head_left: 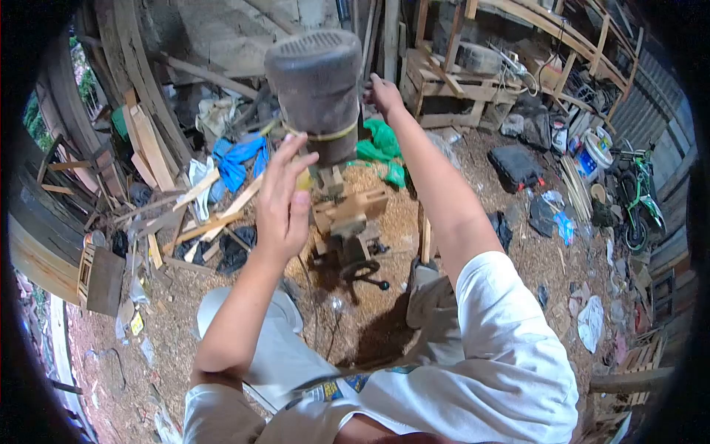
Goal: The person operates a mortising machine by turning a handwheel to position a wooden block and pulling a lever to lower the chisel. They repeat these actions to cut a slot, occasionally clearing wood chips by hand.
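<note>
Between the left grip, unclasped, and right grip (can't tell if closed) stands a dark-headed machine.

Motor housing blocking ahead, room around handwheel

Beneath you spreads a brown, sawdust-strewn floor; on your right rises a grey corrugated metal wall, a rough tan wooden framework stands ahead, and on your left daylight shows between weathered brown wooden posts.
</note>
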Demonstrator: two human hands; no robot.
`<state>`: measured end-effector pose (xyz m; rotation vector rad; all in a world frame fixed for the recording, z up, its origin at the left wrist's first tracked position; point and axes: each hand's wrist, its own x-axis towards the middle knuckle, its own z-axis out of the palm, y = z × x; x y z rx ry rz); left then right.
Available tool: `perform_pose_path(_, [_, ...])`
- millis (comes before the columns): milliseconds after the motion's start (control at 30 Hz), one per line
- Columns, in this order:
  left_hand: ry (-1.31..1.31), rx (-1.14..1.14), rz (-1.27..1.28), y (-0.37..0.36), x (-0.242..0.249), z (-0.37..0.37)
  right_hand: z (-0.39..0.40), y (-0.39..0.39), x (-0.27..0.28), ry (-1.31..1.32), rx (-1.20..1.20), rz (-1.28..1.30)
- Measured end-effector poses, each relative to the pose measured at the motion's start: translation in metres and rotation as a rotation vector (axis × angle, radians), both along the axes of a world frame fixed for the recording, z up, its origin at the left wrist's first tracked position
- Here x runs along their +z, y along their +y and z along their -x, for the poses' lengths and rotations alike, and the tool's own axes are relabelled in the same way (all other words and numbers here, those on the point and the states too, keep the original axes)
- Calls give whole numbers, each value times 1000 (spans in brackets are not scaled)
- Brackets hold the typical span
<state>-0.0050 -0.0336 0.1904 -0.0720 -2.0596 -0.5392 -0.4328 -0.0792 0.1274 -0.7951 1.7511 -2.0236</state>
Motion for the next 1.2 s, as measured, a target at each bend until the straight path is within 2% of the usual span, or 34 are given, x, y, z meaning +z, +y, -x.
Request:
perform_pose_path(33, [12, -1, -8, 0, 1, 3, -27, 6, 46, 43, 27, 18])
perform_pose_path(167, [-21, -71, 27, -2, 5, 8, -22, -41, 133, -31, 371, 272])
perform_pose_path(200, [-9, -88, 32, -1, 5, 9, -22, -50, 159, -119, 342, 184])
perform_pose_path(233, [10, -83, 50, -1, 5, 11, -28, -51, 181, -79, 272, 188])
perform_pose_path(300, [23, -86, 68, 0, 4, 13, -43, -45, 210, 17, 169, 375])
perform_pose_path(433, [18, -93, 63, 2, 7, 17, -46, -28, 209, 54, 295, 380])
perform_pose_path(533, [16, -96, 51, 3, 5, 21, -74, 6, 207, 222, 154, 367])
perform_pose_path(567, [-1, -100, 40, 4, 4, 21, -73, 11, 213, 222, 153, 368])
perform_pose_path(633, [-2, -91, 42, 8, 4, 22, -68, 21, 228, -9, 424, 250])
perform_pose_path(700, [-28, -119, 32, 11, 1, 24, -71, 17, 245, 15, 361, 174])
perform_pose_path(800, [-52, -159, 39, 10, -1, 26, -80, 13, 270, -36, 393, 361])
perform_pose_path(833, [-77, -184, 43, 10, -2, 27, -83, 16, 264, -35, 391, 356])
perform_pose_path(933, [-21, -142, 43, 18, 1, 32, -114, 48, 244, 32, 194, 438])
perform_pose_path(1033, [15, -103, 77, 16, 2, 36, -142, 85, 216, 93, 185, 537])
perform_pose_path(1100, [87, -73, 88, 17, 0, 38, -136, 90, 223, 34, 224, 540])
perform_pose_path(1167, [59, -88, 79, 18, 1, 38, -116, 82, 233, 38, 460, 495])
perform_pose_path(1200, [61, -91, 72, 20, 0, 39, -116, 78, 238, 114, 559, 557])
